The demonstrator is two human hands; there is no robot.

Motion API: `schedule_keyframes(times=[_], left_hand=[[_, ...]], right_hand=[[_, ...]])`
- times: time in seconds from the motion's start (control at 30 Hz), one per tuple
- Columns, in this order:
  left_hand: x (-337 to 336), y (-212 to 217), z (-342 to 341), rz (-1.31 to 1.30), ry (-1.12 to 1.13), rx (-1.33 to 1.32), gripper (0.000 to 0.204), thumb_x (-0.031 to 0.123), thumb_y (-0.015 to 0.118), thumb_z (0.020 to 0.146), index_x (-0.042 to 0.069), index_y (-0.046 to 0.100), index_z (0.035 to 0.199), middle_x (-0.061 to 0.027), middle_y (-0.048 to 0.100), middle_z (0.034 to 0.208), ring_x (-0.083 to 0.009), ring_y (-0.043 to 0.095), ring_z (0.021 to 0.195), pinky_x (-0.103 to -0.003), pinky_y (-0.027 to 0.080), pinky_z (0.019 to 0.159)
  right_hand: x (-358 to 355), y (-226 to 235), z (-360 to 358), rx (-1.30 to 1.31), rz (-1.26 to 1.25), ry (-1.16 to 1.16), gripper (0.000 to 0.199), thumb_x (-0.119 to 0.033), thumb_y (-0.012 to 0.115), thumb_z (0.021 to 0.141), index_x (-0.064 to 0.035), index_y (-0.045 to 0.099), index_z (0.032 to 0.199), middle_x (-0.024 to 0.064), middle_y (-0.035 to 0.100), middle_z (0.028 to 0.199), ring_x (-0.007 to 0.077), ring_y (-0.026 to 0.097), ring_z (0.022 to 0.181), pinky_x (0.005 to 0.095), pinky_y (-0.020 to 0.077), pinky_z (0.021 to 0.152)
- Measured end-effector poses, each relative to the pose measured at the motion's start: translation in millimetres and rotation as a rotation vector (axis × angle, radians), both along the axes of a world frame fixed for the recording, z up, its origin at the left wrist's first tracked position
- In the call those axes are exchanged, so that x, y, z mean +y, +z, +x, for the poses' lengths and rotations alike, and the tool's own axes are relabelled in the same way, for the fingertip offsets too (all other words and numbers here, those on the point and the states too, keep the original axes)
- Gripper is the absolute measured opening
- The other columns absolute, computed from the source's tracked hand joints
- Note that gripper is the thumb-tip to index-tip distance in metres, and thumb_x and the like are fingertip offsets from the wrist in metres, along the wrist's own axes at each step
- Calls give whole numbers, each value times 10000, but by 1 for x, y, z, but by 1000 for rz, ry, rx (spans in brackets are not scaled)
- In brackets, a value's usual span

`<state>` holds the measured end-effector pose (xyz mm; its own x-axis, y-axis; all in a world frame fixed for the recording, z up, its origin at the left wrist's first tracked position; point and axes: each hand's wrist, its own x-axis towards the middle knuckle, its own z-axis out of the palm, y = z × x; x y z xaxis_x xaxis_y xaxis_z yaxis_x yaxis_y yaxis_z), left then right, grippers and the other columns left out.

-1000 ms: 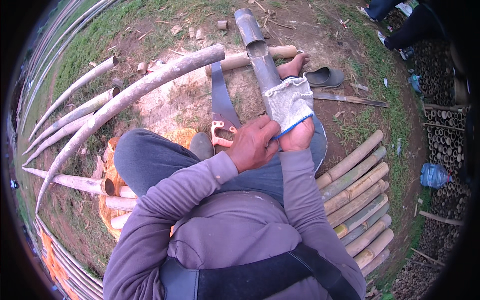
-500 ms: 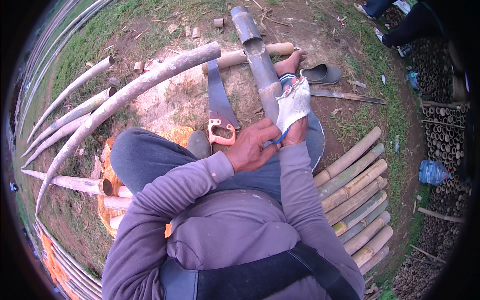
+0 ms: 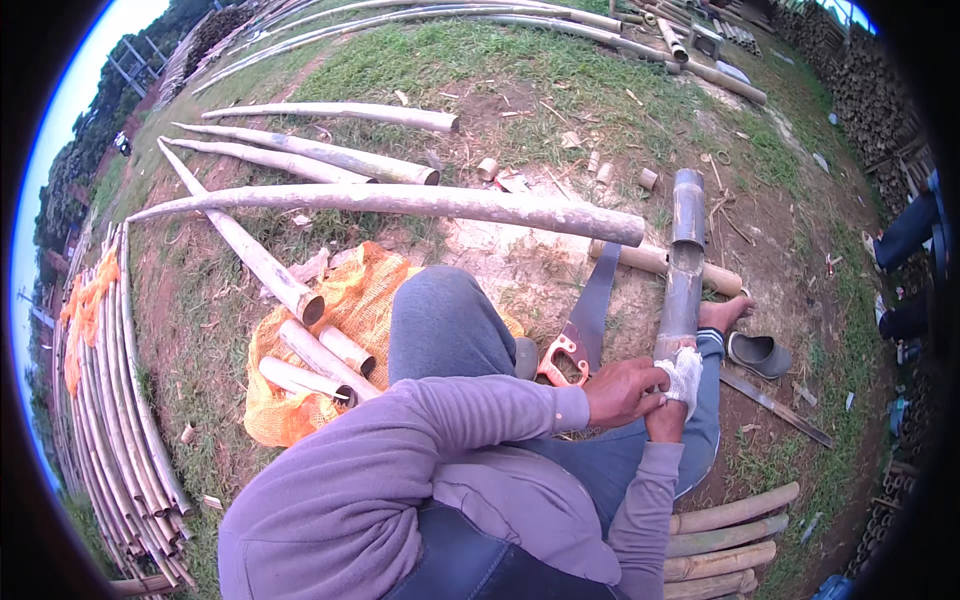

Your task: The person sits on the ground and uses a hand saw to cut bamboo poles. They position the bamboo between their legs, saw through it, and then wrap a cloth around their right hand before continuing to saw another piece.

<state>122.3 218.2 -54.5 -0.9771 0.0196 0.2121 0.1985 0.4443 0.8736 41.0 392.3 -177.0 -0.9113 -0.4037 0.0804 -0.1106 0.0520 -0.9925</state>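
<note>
My left hand (image 3: pixel 620 391) is bare, its fingers pinched at the cuff of a white knitted work glove (image 3: pixel 686 374). That glove covers the front of my right hand (image 3: pixel 668 418), while the skin near the wrist stays bare; the right fingers are hidden. Just beyond both hands lies a thick grey bamboo piece (image 3: pixel 682 290) with a notch cut in its upper side. It rests across a paler bamboo length (image 3: pixel 640 257). A handsaw (image 3: pixel 590 318) with an orange handle lies on the ground left of the bamboo.
A long bamboo pole (image 3: pixel 430 203) stretches to the left, near an orange mesh sack (image 3: pixel 268 385) with short bamboo pieces. A flat blade (image 3: pixel 775 407) and a dark clog (image 3: pixel 760 354) lie right of my leg. Cut bamboo lengths (image 3: pixel 725 548) sit at lower right. Another person's legs (image 3: pixel 908 230) show far right.
The view has swung left and up, so the scene sits lower and farther right. My left hand stays at the glove cuff; the gloved right hand now looks more bent.
</note>
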Motion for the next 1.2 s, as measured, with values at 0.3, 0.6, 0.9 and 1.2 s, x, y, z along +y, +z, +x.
schedule_keyframes(times=[0.3, 0.6, 0.9, 1.2], left_hand=[[-8, -40, -1, 146, -98, -54, 193, 165, 744, 906, 27, 663, 1012, -202, 688, 1012, -432, 679, 970, -494, 532, 836], [1, -18, 2, 292, -359, -361, 184, 97, 635, 937, 35, 535, 1078, -166, 615, 887, -305, 640, 807, -438, 499, 728], [-9, 13, 6, -437, -40, 58, 320, 181, 780, 852, 157, 645, 1141, -116, 728, 834, -400, 725, 815, -497, 560, 691], [-6, -18, 9, -551, -250, -32, 208, 197, 772, 870, 122, 746, 1062, -134, 720, 946, -358, 736, 845, -479, 579, 743]], right_hand=[[0, -61, -12, -611, -550, 192, 475, -376, 408, 1178, -71, 537, 1519, 122, 598, 1463, 239, 626, 1308, 399, 526, 1112], [-10, -5, -20, 513, 901, -40, 815, -508, 869, 836, -48, 599, 1452, 250, 620, 1368, 460, 609, 1263, 549, 473, 1100], [-62, 39, 34, 450, 1343, 296, 721, -622, 565, 978, -114, 565, 1490, 201, 544, 1518, 423, 474, 1459, 644, 347, 1205], [-74, 40, 76, 870, 1406, 545, 667, -557, 452, 1048, -129, 489, 1558, 218, 455, 1623, 466, 342, 1550, 720, 207, 1248]])
